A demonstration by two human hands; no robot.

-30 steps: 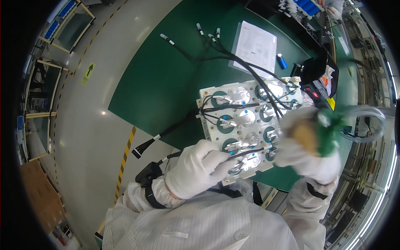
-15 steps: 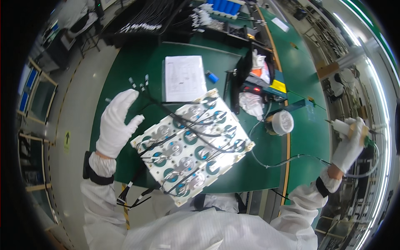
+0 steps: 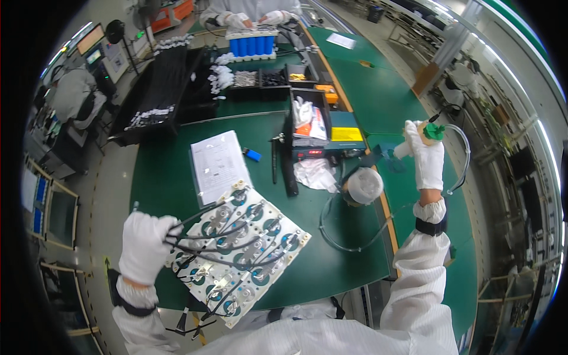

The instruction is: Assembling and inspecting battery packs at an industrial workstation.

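The white cell board point(image 3: 239, 254) lies flat at the near left of the green worktop point(image 3: 349, 260). Left hand point(image 3: 145, 245) fingers closed on its black leads point(image 3: 213, 239), which are limp. Right hand point(image 3: 427, 157), raised at right, grips a green-tipped tool point(image 3: 433, 131). The board looks rigid and weighty; best lifted by its edges.

Pretty typical factory floor here: long green counter point(image 3: 355, 83) running away from the camera, pale grey floor point(image 3: 112, 171) on the left with metal-framed carts point(image 3: 53, 207), shelving racks point(image 3: 509, 148) on the right, and bright strip lights point(image 3: 515, 35) glaring overhead
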